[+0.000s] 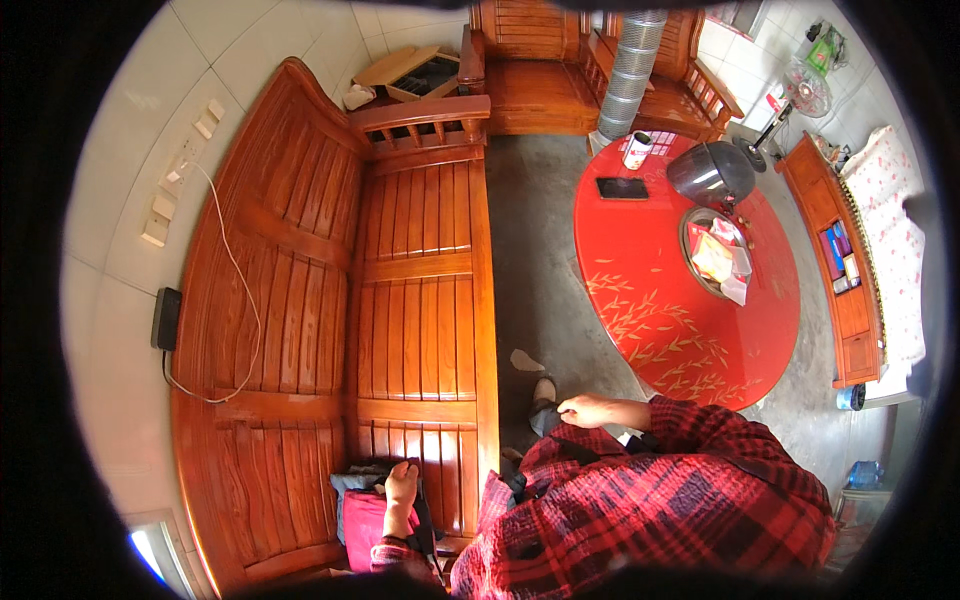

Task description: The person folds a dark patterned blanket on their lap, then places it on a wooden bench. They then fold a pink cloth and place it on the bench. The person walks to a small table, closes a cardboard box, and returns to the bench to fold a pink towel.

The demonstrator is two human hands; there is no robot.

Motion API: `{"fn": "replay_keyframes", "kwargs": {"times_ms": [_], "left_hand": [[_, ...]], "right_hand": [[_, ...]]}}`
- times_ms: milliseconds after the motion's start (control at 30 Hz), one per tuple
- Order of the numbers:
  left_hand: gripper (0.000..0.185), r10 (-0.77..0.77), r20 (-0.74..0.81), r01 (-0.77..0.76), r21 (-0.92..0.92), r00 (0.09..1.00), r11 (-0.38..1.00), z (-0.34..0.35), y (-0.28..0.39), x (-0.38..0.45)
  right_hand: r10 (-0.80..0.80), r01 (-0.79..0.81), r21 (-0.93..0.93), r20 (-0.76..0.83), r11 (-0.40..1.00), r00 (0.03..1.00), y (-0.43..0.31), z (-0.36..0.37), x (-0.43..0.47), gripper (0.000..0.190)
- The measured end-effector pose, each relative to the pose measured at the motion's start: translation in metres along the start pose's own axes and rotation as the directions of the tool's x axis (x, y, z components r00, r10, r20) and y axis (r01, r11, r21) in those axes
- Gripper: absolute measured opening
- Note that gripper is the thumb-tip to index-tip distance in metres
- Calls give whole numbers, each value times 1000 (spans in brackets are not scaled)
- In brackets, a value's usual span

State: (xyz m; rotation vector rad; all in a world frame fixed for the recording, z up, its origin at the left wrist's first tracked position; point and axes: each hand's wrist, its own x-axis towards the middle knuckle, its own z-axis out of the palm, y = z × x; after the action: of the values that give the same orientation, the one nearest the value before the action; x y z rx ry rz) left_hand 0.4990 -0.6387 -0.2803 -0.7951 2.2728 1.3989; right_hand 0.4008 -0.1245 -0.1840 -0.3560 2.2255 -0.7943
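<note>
My left hand is over the near end of the wooden bench, above a pile of folded clothes with a magenta piece and a dark piece. Its fingers are curled; whether they grip the dark cloth cannot be told. In front of my body, my right hand hangs beside the bench, above my leg and shoe, with its fingers bent inward. Whether it holds anything is not visible. Both arms wear red and black plaid sleeves.
A slatted wooden bench runs along the left. At right stands a red oval table with a black phone, a dark rounded appliance and a round tray of packets. A metal stovepipe rises behind; a wooden cabinet stands far right.
</note>
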Motion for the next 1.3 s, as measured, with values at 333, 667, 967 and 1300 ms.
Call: {"fn": "replay_keyframes", "kwargs": {"times_ms": [333, 667, 967, 1300], "left_hand": [[47, -130, 101, 102, 241, 986, 965, 39, 110, 69], [57, -92, 425, -113, 433, 900, 894, 131, 252, 171], [51, -103, 600, -404, 646, 793, 647, 183, 396, 342], [54, 30, 751, -584, 487, 660, 649, 283, 578, 431]], "right_hand": [[52, -46, 43, -135, 998, 989, 71, -103, 14, 38], [231, -160, 269, -257, 950, 938, 96, -208, -7, 46], [624, -313, 633, -355, 708, 696, 123, -269, 20, 43], [765, -331, 790, -251, 516, 593, 118, -285, 4, 44]]}}
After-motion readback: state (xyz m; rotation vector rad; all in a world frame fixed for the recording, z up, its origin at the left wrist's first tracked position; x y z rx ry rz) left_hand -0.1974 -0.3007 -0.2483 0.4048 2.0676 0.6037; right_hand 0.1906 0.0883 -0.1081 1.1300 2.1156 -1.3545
